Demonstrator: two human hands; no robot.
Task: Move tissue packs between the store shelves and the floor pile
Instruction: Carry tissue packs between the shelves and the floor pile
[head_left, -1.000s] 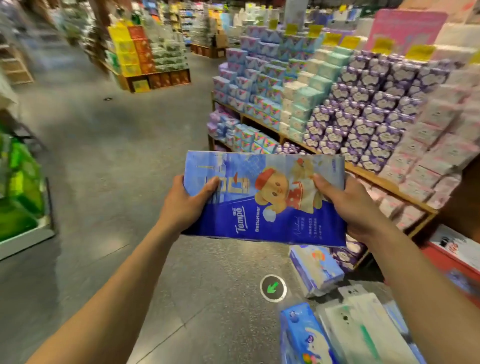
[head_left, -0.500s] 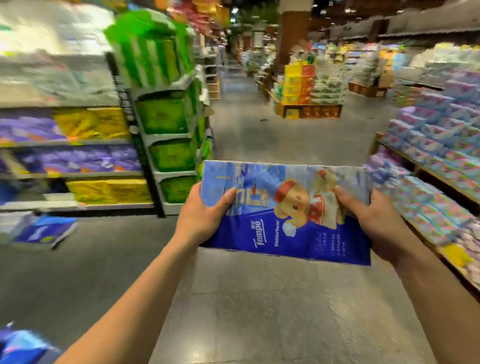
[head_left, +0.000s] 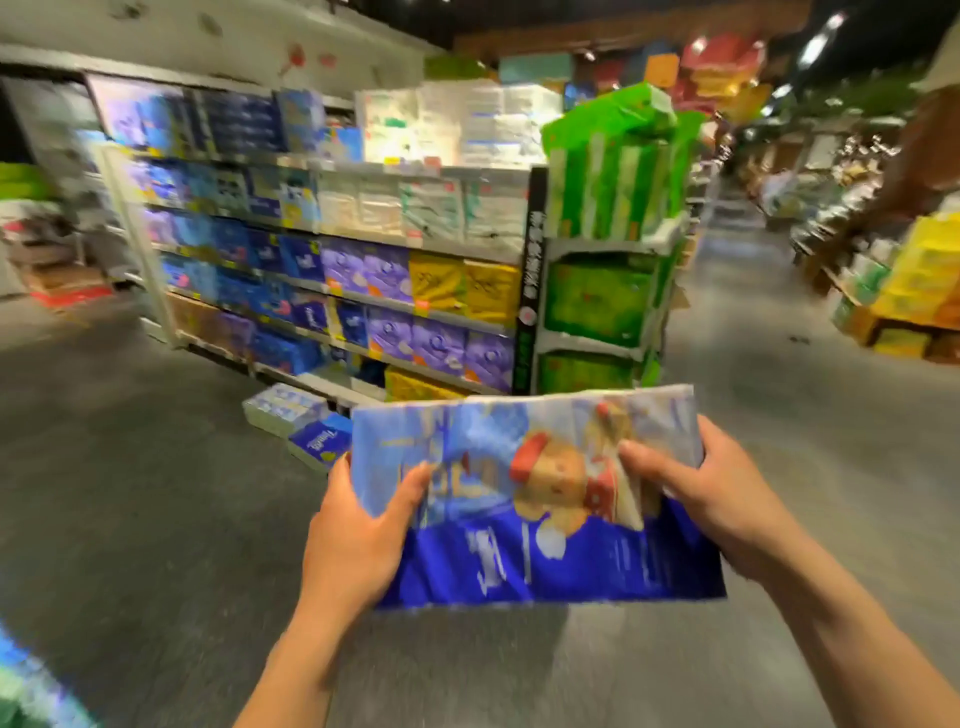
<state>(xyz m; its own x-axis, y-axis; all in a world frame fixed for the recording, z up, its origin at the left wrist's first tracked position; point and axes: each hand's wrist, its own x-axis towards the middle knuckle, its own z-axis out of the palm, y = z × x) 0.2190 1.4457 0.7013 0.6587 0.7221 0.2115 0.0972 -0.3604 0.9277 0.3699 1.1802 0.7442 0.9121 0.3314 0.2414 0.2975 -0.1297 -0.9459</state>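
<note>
Two bare hands grip one tissue pack (head_left: 535, 499) in front of the body, above the grey floor (head_left: 130, 519). The left hand (head_left: 358, 535) clamps the pack's left end, thumb on the printed face and fingers hidden behind it. The right hand (head_left: 711, 499) clamps the right end in the same way, thumb lying across the face near a cartoon bear print. The pack is held nearly level, long side across the view, upper half pale blue, lower half dark blue with white lettering too blurred to read. Beyond the pack's upper left corner, two more packs lie on the floor: a dark blue pack (head_left: 319, 441) just beside the held one in the view, and a pale multi-pack (head_left: 283, 408) touching or nearly touching it, close to the foot of the shelves (head_left: 332, 291). The shelves run from the left toward the centre and carry rows of blue, purple, yellow and white packs on several levels. A black upright strip (head_left: 530, 291) with unreadable characters marks the end of that run. Just beside it stands an end rack (head_left: 608, 291) stacked with green packs, with taller green-and-white packs on top. An aisle (head_left: 737, 332) continues past the rack on the right, and a low display of yellow boxes (head_left: 919, 280) stands at the far right edge. The whole view is motion-blurred.
</note>
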